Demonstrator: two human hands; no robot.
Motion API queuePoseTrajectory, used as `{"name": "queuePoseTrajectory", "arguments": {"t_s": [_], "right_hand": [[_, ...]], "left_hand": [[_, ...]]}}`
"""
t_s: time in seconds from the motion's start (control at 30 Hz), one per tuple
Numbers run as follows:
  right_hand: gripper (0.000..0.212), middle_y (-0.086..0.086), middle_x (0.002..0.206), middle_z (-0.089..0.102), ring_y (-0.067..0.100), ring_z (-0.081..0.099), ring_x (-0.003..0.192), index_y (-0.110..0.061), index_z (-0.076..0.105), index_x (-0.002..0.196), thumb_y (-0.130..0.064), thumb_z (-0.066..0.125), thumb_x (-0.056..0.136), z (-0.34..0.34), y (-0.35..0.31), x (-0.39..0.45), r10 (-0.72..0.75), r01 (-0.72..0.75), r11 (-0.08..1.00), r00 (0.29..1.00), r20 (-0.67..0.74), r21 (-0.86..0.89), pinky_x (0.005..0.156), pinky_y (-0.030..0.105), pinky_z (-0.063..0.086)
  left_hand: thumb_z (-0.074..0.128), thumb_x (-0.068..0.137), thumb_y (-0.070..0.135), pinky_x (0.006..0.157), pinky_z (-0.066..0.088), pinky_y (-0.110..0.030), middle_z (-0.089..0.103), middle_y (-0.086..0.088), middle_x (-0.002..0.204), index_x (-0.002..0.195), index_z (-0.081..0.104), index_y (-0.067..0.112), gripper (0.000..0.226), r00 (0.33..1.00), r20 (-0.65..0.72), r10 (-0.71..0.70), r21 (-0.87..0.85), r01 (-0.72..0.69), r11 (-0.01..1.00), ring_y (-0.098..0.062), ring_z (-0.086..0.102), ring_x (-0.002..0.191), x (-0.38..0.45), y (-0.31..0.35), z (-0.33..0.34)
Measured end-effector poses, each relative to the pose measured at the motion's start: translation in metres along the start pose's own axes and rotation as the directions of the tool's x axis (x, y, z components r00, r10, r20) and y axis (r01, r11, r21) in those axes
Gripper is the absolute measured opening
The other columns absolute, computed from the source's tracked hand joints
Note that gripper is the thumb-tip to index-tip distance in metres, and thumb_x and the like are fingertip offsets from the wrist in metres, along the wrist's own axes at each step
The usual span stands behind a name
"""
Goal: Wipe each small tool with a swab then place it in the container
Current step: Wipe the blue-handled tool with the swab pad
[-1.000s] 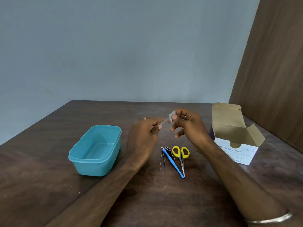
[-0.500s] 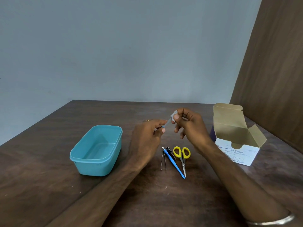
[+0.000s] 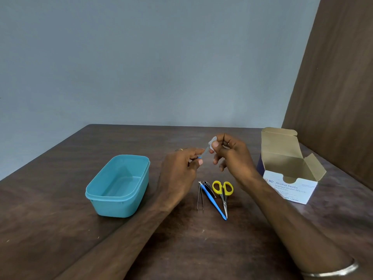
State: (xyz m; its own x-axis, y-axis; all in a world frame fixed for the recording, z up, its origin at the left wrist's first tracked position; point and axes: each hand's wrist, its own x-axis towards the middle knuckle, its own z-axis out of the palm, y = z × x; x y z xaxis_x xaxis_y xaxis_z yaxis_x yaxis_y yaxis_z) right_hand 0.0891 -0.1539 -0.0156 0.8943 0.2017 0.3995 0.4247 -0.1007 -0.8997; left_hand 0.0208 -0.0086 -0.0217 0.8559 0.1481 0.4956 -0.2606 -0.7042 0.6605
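Above the middle of the dark wooden table (image 3: 181, 249), both hands work on one slim tool (image 3: 203, 154), a thin metal blade with a blue handle end. The left hand (image 3: 179, 174) pinches the blue end between thumb and fingertips, which holds the blade steady and leaves its length free for cleaning. The right hand (image 3: 232, 156) pinches a folded white swab (image 3: 212, 141) around the far tip of the blade, thumb on one side and forefinger on the other, so that the pad covers both faces at once; its remaining fingers curl loosely clear of the work. Wiping of this tool appears to be at its final stroke, judged by the swab position at the tip. To the left, the teal plastic container (image 3: 119, 184) stands open and, as far as visible, holds no tools, close enough for the left hand to drop the blade in directly. Near the person, between the forearms, the tools awaiting treatment lie side by side: tweezers (image 3: 200, 197), a blue-handled instrument (image 3: 214, 203) and yellow-handled scissors (image 3: 223, 190). On the right, the open alcohol swab box (image 3: 290, 178) stands within reach of the right hand for a fresh pad.
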Motion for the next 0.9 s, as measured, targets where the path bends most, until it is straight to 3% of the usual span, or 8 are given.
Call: {"name": "queuePoseTrajectory", "arguments": {"t_s": [0.2, 0.37, 0.47, 0.63, 0.8, 0.9], "right_hand": [[0.011, 0.004, 0.090, 0.072, 0.022, 0.065, 0.065, -0.009, 0.070, 0.103, -0.013, 0.063, 0.096, 0.0025, -0.0034, -0.0008, 0.138, -0.131, 0.953, 0.990, -0.009, 0.273, 0.046, 0.030, 0.048], [0.015, 0.008, 0.101, 0.077, 0.023, 0.066, 0.067, -0.009, 0.068, 0.108, -0.015, 0.060, 0.097, 0.0001, -0.0020, 0.0011, 0.215, -0.159, 0.899, 0.972, -0.096, 0.409, 0.047, 0.029, 0.047], [0.012, 0.004, 0.097, 0.078, 0.022, 0.068, 0.064, -0.012, 0.069, 0.105, -0.014, 0.061, 0.096, -0.0017, -0.0014, 0.0011, 0.206, -0.139, 0.923, 0.966, -0.154, 0.360, 0.047, 0.029, 0.048], [0.009, 0.002, 0.090, 0.078, 0.019, 0.066, 0.054, -0.008, 0.067, 0.095, -0.012, 0.059, 0.095, 0.0016, -0.0014, 0.0006, 0.209, -0.152, 0.945, 0.962, -0.177, 0.288, 0.043, 0.026, 0.047], [0.006, 0.006, 0.084, 0.073, 0.014, 0.059, 0.048, -0.007, 0.067, 0.088, -0.010, 0.064, 0.091, 0.0014, 0.0026, 0.0010, 0.222, -0.172, 0.955, 0.955, -0.197, 0.242, 0.042, 0.026, 0.044], [0.007, 0.002, 0.079, 0.068, 0.010, 0.059, 0.051, -0.009, 0.069, 0.085, -0.014, 0.072, 0.088, 0.0006, 0.0050, 0.0011, 0.201, -0.166, 0.968, 0.962, -0.186, 0.189, 0.044, 0.028, 0.046]], "left_hand": [[0.063, 0.093, 0.020, 0.077, 0.051, -0.022, 0.070, 0.001, 0.115, 0.125, 0.064, 0.022, 0.033, 0.999, -0.020, -0.045, -0.039, 0.044, 0.998, -0.013, 0.068, 0.089, 0.0003, 0.0003, -0.0009], [0.062, 0.093, 0.017, 0.051, 0.044, -0.004, 0.068, 0.006, 0.102, 0.128, 0.061, 0.023, 0.035, 0.994, -0.020, -0.111, -0.120, 0.108, 0.987, 0.000, 0.063, 0.064, 0.0022, -0.0024, 0.0007], [0.063, 0.093, 0.017, 0.050, 0.044, -0.007, 0.065, 0.012, 0.094, 0.124, 0.064, 0.023, 0.031, 0.991, -0.011, -0.135, -0.137, 0.132, 0.982, -0.001, 0.065, 0.064, 0.0035, -0.0042, -0.0001], [0.066, 0.091, 0.023, 0.068, 0.053, -0.022, 0.069, 0.012, 0.080, 0.096, 0.071, 0.027, 0.008, 0.990, -0.019, -0.141, -0.175, 0.135, 0.975, -0.006, 0.067, 0.075, 0.0024, -0.0038, -0.0014], [0.066, 0.090, 0.028, 0.062, 0.041, -0.012, 0.070, 0.010, 0.075, 0.085, 0.073, 0.024, 0.009, 0.993, -0.025, -0.116, -0.102, 0.112, 0.988, -0.002, 0.064, 0.073, -0.0015, -0.0019, -0.0019], [0.069, 0.088, 0.029, 0.060, 0.040, -0.010, 0.070, 0.013, 0.076, 0.090, 0.075, 0.025, 0.008, 0.992, -0.055, -0.110, -0.092, 0.105, 0.990, -0.001, 0.063, 0.073, -0.0041, -0.0003, -0.0028]]}}
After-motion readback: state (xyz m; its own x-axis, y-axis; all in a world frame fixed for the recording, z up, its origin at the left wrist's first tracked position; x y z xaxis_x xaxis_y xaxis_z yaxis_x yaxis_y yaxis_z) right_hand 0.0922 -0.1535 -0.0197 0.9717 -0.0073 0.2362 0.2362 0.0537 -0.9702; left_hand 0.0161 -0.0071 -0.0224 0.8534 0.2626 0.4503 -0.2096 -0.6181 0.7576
